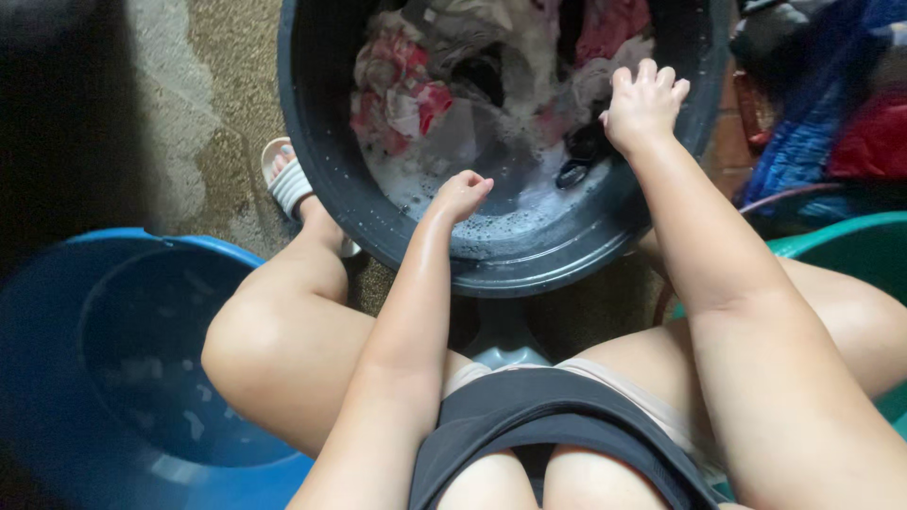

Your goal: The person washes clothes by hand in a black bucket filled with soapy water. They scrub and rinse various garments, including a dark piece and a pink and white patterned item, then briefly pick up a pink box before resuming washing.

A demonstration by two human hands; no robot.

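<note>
Sitting low over a dark round tub [326,179], the person has both bare hands out above soapy water. From the head view, the left hand [461,194] hangs near the tub's middle with its fingers curled loosely inward and the thumb tucked against them; it grips nothing and its wrist looks wet. The right hand [644,102] is further out, fingers slightly spread and bent downward, tips touching or just above the pale wet cloth [605,76] at the tub's right side; whether it pinches the cloth I cannot tell. The heap of laundry [406,90], red, white and pink, lies piled against the far wall of the tub, half out of the suds [491,189].

To handle this well, I judge both hands should close on the same piece, lift it clear of the heap and keep it over the water so drips fall back inside. A blue basin [113,397] sits beside the left knee, a green one [850,250] at the right
</note>
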